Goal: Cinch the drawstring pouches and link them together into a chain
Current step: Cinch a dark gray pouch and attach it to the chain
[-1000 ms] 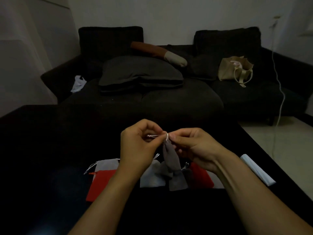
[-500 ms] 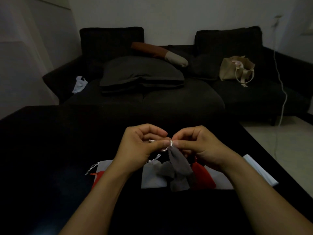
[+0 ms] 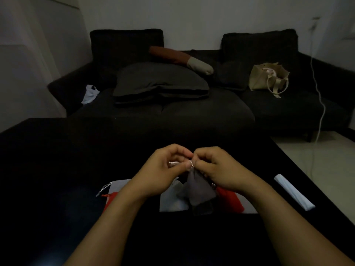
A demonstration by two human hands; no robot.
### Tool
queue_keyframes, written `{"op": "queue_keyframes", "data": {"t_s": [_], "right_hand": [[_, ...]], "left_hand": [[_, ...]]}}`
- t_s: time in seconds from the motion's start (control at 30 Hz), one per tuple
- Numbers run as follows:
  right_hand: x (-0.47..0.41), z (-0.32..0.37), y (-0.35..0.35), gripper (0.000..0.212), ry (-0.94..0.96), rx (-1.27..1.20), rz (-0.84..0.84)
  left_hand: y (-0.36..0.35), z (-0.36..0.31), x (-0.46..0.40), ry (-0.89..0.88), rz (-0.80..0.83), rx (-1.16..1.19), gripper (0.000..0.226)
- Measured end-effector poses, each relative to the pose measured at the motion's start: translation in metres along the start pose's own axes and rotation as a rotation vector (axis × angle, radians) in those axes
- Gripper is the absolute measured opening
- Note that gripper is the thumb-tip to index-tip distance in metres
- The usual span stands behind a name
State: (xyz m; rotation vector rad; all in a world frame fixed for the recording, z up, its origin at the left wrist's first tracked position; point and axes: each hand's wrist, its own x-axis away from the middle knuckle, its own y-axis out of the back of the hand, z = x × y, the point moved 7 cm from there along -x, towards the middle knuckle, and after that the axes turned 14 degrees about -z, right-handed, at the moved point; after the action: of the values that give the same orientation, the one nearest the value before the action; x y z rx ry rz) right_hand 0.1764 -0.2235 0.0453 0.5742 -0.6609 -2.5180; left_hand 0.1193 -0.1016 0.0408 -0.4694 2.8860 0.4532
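Above a dark table (image 3: 57,169), two hands pinch a white cord (image 3: 180,163).
Left hand (image 3: 163,169) and right hand (image 3: 217,167) meet fingertip to fingertip, each curled tight on the cord at the neck of a grey pouch (image 3: 197,187) hanging below. Beneath lie pale (image 3: 172,198) and red pouches (image 3: 230,200); right of them, a white roll (image 3: 294,191). Beyond stands a sofa (image 3: 192,112) with a tote (image 3: 269,77).

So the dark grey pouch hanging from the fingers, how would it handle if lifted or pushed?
The dark grey pouch is probably floppy: it dangles limp below the white drawstring pinched between the left hand and right hand. It looks light, since fingertips alone carry it. Pushed, it would likely crumple or slide rather than roll.
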Motion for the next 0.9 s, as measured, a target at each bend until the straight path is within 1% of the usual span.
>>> {"op": "queue_keyframes", "data": {"t_s": [0.07,0.13,0.2,0.3,0.37,0.43,0.5,0.6,0.63,0.67,0.73,0.8,0.9], "right_hand": [[0.000,0.004,0.006,0.015,0.064,-0.036,-0.101],[-0.001,0.010,0.009,0.011,0.177,0.052,-0.168],[0.001,0.016,0.011,0.008,0.282,0.148,-0.225],[0.002,0.023,0.014,0.006,0.375,0.200,-0.315],[0.002,0.023,0.016,0.008,0.313,0.089,-0.363],[0.000,0.016,0.015,0.017,0.160,-0.054,-0.351],[-0.002,0.008,0.006,0.023,0.023,-0.096,-0.255],[-0.001,-0.003,-0.009,0.031,-0.142,-0.153,-0.012],[0.000,-0.004,-0.013,0.034,-0.181,-0.195,0.045],[0.000,-0.004,-0.014,0.038,-0.197,-0.227,0.057],[-0.001,-0.004,-0.010,0.042,-0.198,-0.256,-0.017],[-0.002,-0.005,-0.002,0.040,-0.216,-0.303,-0.079],[-0.001,-0.005,0.011,0.036,-0.207,-0.282,-0.102]], "left_hand": [[0.002,0.006,0.001,0.118,0.013,0.181,0.017],[0.002,0.010,0.001,0.191,0.023,0.272,0.017],[0.002,0.010,0.001,0.216,0.001,0.282,0.015],[0.004,0.005,-0.001,0.179,-0.071,0.245,0.012],[0.010,0.001,-0.003,0.129,-0.146,0.213,0.012],[0.016,-0.003,-0.002,0.070,-0.204,0.166,0.010],[0.017,-0.006,-0.002,0.003,-0.230,0.110,0.009],[0.018,-0.005,-0.003,-0.063,-0.238,0.007,0.012],[0.019,-0.004,-0.004,-0.085,-0.239,-0.046,0.014],[0.020,-0.004,-0.004,-0.111,-0.234,-0.101,0.014],[0.022,-0.005,-0.004,-0.163,-0.204,-0.199,0.011],[0.024,-0.004,-0.002,-0.172,-0.168,-0.259,0.012],[0.038,-0.004,-0.003,-0.142,-0.213,-0.290,0.016]]}}
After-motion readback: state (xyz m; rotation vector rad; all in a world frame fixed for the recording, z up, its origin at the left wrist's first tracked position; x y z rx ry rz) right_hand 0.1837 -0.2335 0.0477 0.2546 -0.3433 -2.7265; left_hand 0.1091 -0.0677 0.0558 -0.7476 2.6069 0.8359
